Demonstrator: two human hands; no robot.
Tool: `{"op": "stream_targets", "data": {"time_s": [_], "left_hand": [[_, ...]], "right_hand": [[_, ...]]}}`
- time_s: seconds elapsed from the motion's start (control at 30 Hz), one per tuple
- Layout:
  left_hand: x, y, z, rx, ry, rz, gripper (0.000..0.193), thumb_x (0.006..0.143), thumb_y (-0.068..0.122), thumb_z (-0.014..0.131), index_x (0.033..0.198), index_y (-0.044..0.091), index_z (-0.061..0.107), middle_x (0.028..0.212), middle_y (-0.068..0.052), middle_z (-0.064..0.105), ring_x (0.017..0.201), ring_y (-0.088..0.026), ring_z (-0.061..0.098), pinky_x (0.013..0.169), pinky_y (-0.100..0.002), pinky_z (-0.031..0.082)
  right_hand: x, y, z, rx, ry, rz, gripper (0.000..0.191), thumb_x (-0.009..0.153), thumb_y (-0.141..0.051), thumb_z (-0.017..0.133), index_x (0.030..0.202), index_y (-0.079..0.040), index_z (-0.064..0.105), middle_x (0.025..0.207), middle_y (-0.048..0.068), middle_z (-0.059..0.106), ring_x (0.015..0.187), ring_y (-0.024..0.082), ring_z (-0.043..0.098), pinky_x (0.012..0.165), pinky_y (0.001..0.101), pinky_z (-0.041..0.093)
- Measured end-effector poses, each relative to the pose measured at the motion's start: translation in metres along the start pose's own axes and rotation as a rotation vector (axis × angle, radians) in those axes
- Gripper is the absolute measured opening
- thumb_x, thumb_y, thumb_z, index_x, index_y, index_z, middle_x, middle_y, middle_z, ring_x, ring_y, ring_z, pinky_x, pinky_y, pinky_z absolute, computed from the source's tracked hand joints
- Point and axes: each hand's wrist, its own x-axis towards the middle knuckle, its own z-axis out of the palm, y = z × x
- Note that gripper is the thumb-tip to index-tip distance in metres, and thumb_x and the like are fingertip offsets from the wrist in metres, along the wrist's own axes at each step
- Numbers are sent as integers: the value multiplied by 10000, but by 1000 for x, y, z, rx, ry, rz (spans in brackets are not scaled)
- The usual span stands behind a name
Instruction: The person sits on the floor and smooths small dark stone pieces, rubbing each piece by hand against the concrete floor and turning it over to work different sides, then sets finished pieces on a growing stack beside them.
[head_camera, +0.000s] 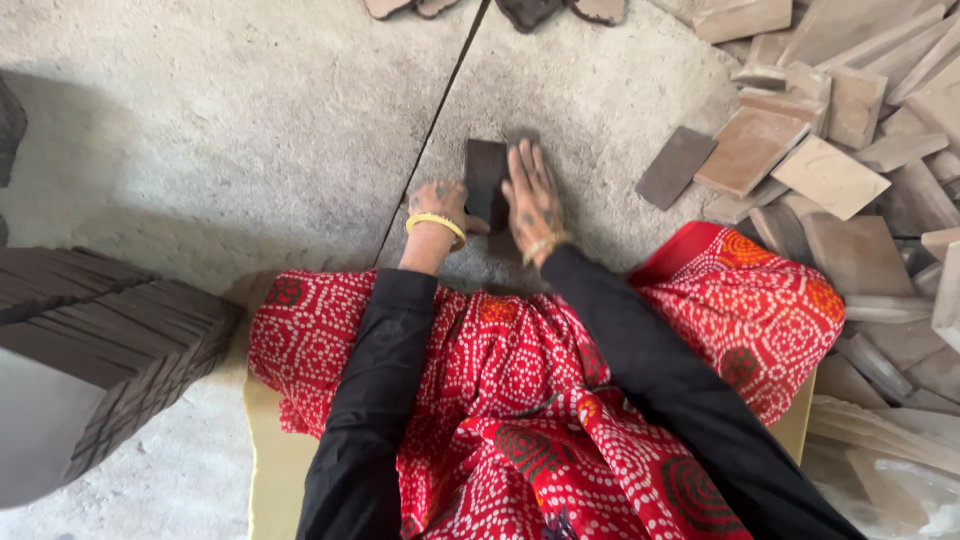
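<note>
A dark rectangular clay tile (485, 178) lies on the grey concrete floor (250, 130) just past my knees. My left hand (438, 203), with a yellow bangle at the wrist, grips the tile's near left edge. My right hand (531, 196) lies flat with its fingers spread along the tile's right side, over what looks like a second dark piece. Black sleeves cover both arms. A red patterned cloth (520, 400) covers my lap.
A heap of tan and brown clay tiles (850, 150) fills the right side, with one dark tile (676, 166) lying apart. A stack of dark tiles (110, 330) stands at the left. A floor joint (430, 130) runs away from me. More tiles (500, 8) lie at the top edge.
</note>
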Motion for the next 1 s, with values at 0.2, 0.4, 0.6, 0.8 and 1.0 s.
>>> {"op": "stream_targets", "data": {"time_s": [0.2, 0.4, 0.6, 0.8, 1.0], "left_hand": [[0, -2, -7, 24, 110, 18, 599, 732, 539, 836, 1126, 100, 734, 1139, -145, 725, 1073, -342, 698, 851, -459, 568], [-51, -33, -58, -225, 688, 22, 147, 877, 330, 786, 940, 204, 747, 840, -110, 761, 799, -329, 742, 670, -468, 575], [-106, -84, -107, -749, 1119, 42, 32, 1004, 57, 698, 991, 79, 718, 776, -70, 743, 615, -155, 657, 520, -292, 478], [-97, -85, -105, -931, 1169, 123, 93, 1046, 105, 687, 1008, 21, 700, 770, -25, 735, 647, -57, 689, 540, -222, 558], [-88, -81, -102, -1054, 1117, 99, 139, 1037, 123, 694, 983, -5, 684, 727, -31, 691, 633, -55, 630, 571, -219, 500]], "right_hand": [[-15, -7, 8, -56, -126, -113, 627, 1024, -122, 580, 1595, -31, 337, 1665, 196, 306, 1554, 362, 286, 1275, 480, 254], [9, -6, 5, -140, -226, -235, 576, 1057, -143, 567, 1587, -34, 372, 1665, 165, 346, 1558, 308, 282, 1266, 471, 256], [-6, -8, -6, -63, -261, -342, 548, 1049, -165, 566, 1560, -47, 409, 1642, 149, 394, 1560, 305, 305, 1278, 453, 277], [-5, -2, -16, -424, -312, -471, 637, 998, -94, 562, 1607, -168, 393, 1688, 49, 380, 1574, 197, 323, 1313, 382, 263], [17, -3, 0, -250, -272, -385, 574, 1040, -37, 527, 1601, -32, 401, 1682, 156, 389, 1579, 258, 323, 1303, 387, 269]]}}
